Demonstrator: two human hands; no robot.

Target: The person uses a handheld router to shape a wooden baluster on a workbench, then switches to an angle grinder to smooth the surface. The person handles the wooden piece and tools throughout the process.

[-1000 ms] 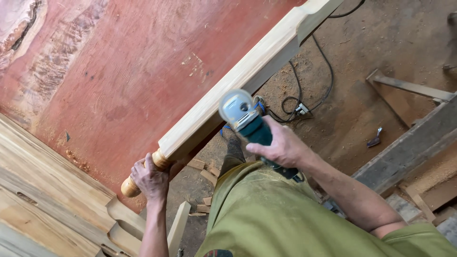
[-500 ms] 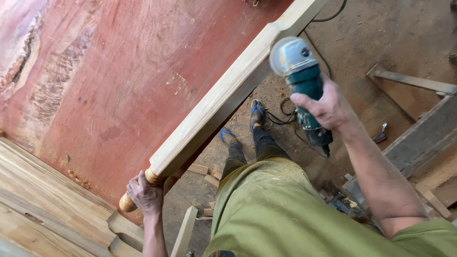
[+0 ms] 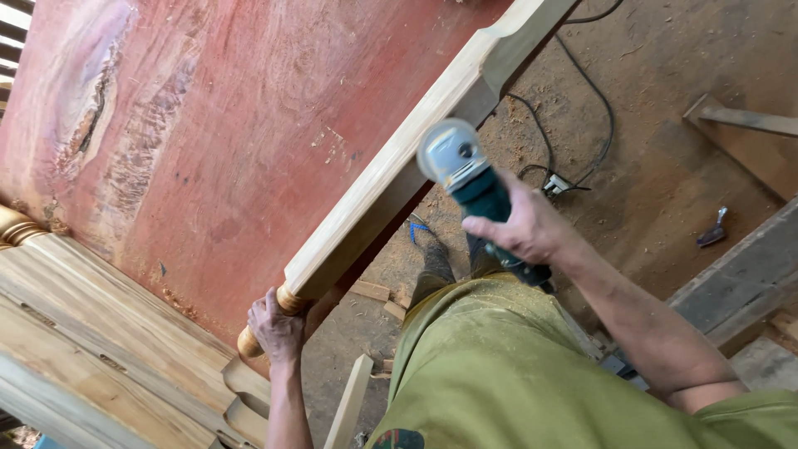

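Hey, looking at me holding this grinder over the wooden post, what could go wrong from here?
1. The left hand grips only the rounded end of the pale wooden post; if the post twists, it may slip.
2. The angle grinder is held by the right hand alone, so a kick could be hard to control.
3. The black power cord loops across the dirt floor near the feet, a likely snag or trip.

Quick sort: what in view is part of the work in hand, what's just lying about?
In hand:
- left hand gripping the turned end of the long pale wooden post
- right hand holding the teal angle grinder

Lying about:
- big red wood slab
- black cable on the dirt floor
- small trowel-like tool
- pale planks, lower left
- wood offcuts
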